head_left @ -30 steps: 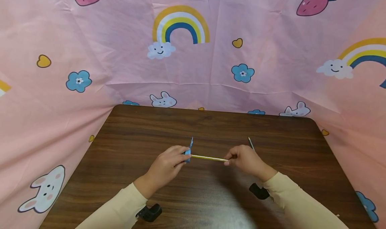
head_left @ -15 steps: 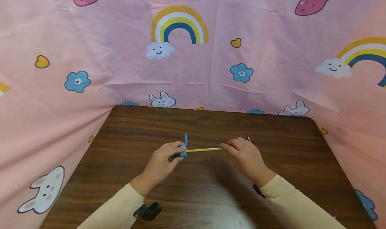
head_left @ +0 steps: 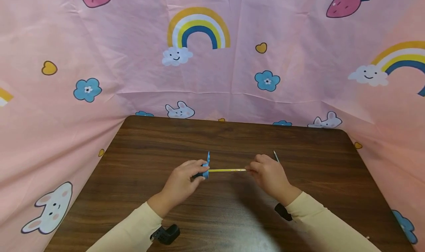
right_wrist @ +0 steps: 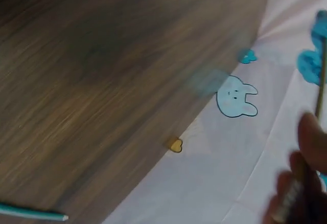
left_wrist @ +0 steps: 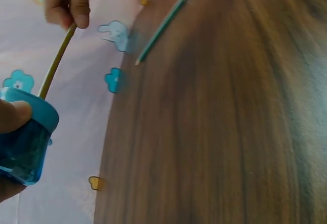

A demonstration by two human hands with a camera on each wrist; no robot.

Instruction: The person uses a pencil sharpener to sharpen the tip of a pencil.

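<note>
My left hand [head_left: 180, 182] grips a blue pencil sharpener [left_wrist: 38, 132] with a see-through shavings box, its lid [head_left: 208, 158] flipped up. From the sharpener's opening a yellow pencil [head_left: 227, 170] runs level to the right, its front end hidden inside. At the other end of the pencil, my right hand [head_left: 271, 176] pinches it between thumb and fingers. In the right wrist view that hand is blurred at the right border. Both hands are raised over the middle of the table.
A green pencil [left_wrist: 163, 27] lies on the brown wood-grain table [head_left: 159, 137], partly hidden behind my right hand in the head view. A pink printed cloth [head_left: 212, 71] hangs beyond the table's far edge and at both sides.
Sharpener and pencil shifted slightly left and away, then came back. My right hand's fingers went from extended along the pencil's end to curled around it, and its wrist turned.
</note>
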